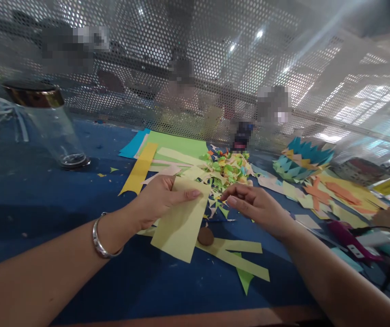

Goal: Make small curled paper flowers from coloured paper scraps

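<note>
My left hand (pixel 162 197) grips a pale yellow paper strip (pixel 181 227) by its upper end, thumb on top. A silver bangle circles that wrist. To the right of the strip, my right hand (pixel 256 204) hovers with its fingers curved and a gap between thumb and forefinger; nothing shows in it. Below it lie pale yellow cut strips (pixel 239 259), a small brown disc (pixel 205 236) and a green paper scrap (pixel 245 277). Just beyond my hands is a heap of small paper cuttings (pixel 230 168) in green, yellow and other colours.
A clear jar with a dark lid (pixel 53 122) stands at left. Green sheets (pixel 177 143) and a yellow strip (pixel 140 168) lie behind my left hand. At right are a zigzag-edged paper ring (pixel 302 159), orange cutouts (pixel 343 193) and a magenta device (pixel 353 240). Perforated metal rises behind the table.
</note>
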The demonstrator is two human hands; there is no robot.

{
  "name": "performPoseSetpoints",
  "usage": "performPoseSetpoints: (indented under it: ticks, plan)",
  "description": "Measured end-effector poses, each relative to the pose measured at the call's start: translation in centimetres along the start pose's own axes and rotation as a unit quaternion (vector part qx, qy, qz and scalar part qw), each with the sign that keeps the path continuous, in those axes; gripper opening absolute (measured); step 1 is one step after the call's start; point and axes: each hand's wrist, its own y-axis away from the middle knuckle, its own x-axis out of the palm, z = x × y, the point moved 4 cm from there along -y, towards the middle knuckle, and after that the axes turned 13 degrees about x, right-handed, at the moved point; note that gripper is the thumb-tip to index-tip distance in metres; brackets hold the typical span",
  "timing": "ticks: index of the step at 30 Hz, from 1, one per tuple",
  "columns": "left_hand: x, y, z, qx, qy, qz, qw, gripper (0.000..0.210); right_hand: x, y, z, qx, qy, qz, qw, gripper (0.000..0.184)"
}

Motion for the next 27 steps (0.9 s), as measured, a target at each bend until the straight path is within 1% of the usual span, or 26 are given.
performPoseSetpoints:
  ticks: [3, 6, 11, 15, 22, 27]
  plan:
    - [0.1, 0.0, 0.1, 0.000, -0.003, 0.005, 1.000, 0.039, 0.2, 0.1, 0.2, 0.005, 0.001, 0.010, 1.000, 0.039]
    - [0.4, -0.1, 0.3, -0.004, 0.005, 0.020, 1.000, 0.035, 0.3, 0.2, 0.2, 0.004, 0.003, 0.007, 1.000, 0.039]
    - [1.2, 0.2, 0.8, -0.008, 0.048, 0.030, 0.998, 0.028, 0.5, 0.4, 0.1, -0.017, -0.010, 0.010, 1.000, 0.035]
    - [1.6, 0.4, 1.1, -0.007, 0.070, 0.035, 0.997, 0.030, 0.8, 0.6, 0.2, -0.028, -0.020, 0.018, 0.999, 0.032]
    - [1.6, 0.4, 1.0, -0.010, 0.058, 0.023, 0.998, 0.034, 0.8, 0.9, 0.3, -0.023, 0.001, 0.017, 1.000, 0.032]
    - [1.8, 0.5, 0.7, -0.017, 0.059, 0.025, 0.998, 0.033, 0.7, 1.0, 0.4, -0.021, 0.016, 0.015, 1.000, 0.033]
